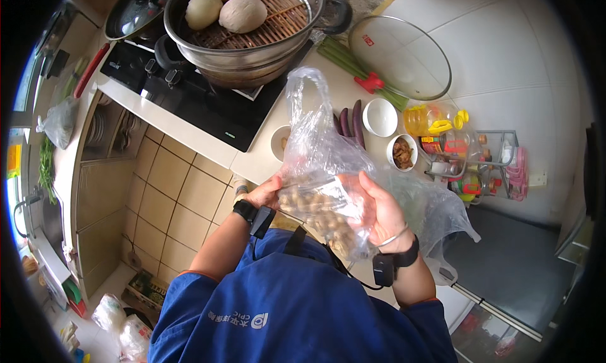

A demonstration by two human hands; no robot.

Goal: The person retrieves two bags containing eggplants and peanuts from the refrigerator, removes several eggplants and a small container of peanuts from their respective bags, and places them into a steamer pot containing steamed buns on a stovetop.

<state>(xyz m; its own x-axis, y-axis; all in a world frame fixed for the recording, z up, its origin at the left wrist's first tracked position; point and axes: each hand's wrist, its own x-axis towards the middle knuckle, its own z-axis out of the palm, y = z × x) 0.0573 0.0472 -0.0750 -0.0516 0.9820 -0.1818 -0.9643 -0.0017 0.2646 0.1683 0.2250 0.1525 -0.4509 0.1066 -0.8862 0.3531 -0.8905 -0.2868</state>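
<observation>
A clear plastic bag hangs between my two hands in front of my waist. Knobbly tan pieces, perhaps ginger or unshelled peanuts, fill its lower part. My left hand grips the bag's left side, the fingertips partly hidden behind it. On the other side my right hand holds the bag, thumb up and fingers seen through the plastic. The bag's loose handle rises over the counter. Partly behind the bag are several purple eggplants and a pale bowl.
A steamer pot with three buns stands on the black cooktop. Celery-like stalks, a glass lid, a white bowl, a bowl of brown food, an oil bottle and another plastic bag line the right.
</observation>
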